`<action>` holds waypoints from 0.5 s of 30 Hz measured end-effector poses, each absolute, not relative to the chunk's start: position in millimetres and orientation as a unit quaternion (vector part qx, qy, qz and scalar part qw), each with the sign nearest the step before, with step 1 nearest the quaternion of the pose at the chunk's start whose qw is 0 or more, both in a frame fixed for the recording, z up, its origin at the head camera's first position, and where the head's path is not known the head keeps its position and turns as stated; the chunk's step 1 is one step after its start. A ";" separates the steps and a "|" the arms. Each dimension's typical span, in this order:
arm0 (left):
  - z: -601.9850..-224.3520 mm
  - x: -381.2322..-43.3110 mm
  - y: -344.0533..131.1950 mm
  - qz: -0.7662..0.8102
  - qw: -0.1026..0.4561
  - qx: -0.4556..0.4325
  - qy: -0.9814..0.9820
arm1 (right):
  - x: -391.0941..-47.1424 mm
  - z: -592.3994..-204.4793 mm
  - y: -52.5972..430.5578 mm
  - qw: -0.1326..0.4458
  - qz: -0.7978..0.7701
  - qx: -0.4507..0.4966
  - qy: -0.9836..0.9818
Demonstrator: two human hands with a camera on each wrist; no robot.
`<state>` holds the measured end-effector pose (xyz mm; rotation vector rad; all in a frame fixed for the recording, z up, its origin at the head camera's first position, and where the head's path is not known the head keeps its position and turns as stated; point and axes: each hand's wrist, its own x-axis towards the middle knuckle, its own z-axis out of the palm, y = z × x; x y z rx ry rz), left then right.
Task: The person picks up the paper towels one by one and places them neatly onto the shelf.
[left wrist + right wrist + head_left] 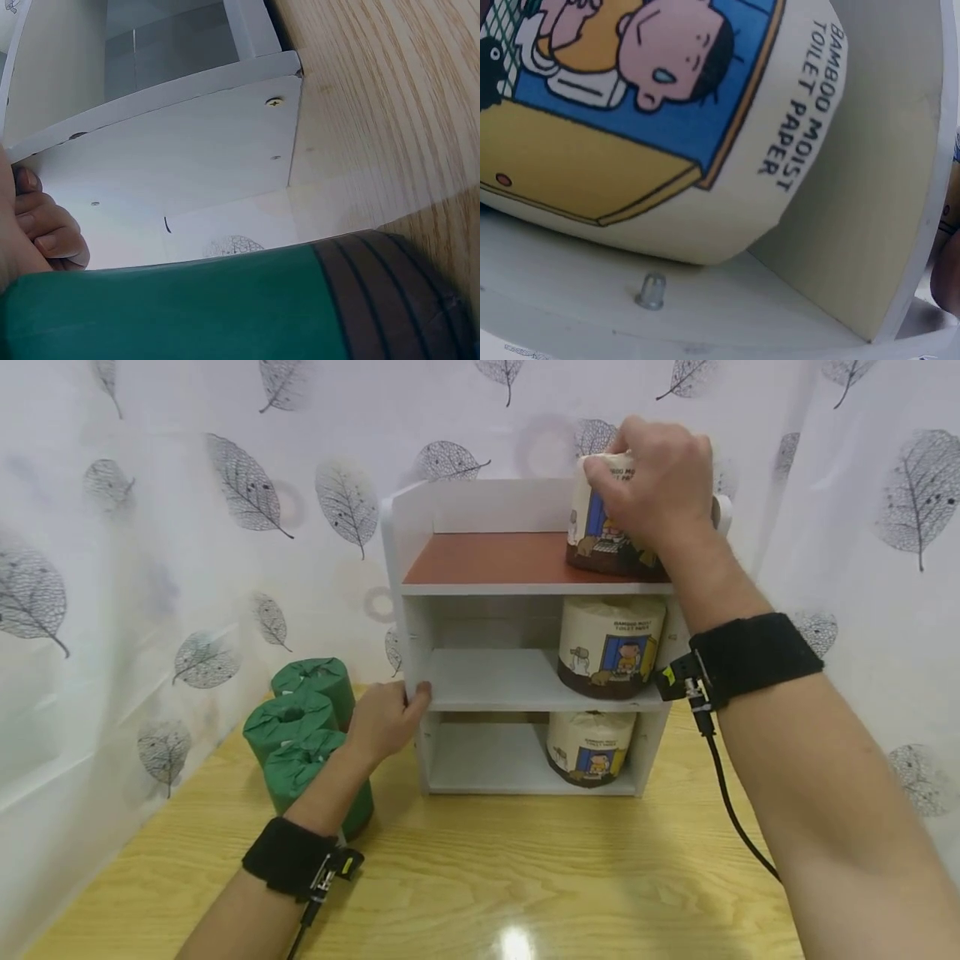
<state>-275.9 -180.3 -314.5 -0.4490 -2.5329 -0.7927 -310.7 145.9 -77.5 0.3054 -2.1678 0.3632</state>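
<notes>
My right hand [660, 485] grips the top of a cream toilet paper roll [596, 539] with a cartoon print, at the right of the top shelf. The roll leans slightly, and the hand hides its right part. My left hand [386, 718] holds the left side panel of the white shelf unit [517, 703], thumb in front. In the left wrist view, its curled fingers [49, 225] lie on the panel's outer face. Matching rolls stand on the middle shelf [611, 647] and the bottom shelf [591, 747], both towards the right.
Several green-wrapped rolls [288, 722] stand left of the unit, partly behind my left forearm. The wooden table [510, 868] carries everything. A leaf-printed curtain [247, 485] hangs behind. In the right wrist view, a small clear peg [652, 291] sticks out of a white panel.
</notes>
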 end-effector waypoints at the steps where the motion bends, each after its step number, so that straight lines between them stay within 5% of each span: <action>1: -314.5 -275.9 -180.8 -0.287 0.224 -0.163 -0.917 | -310.5 -76.4 146.6 0.438 0.155 0.125 -0.877; 15: -312.2 -274.9 -181.0 -0.287 0.224 -0.162 -0.917 | -315.8 -72.7 148.3 0.449 0.274 0.092 -0.845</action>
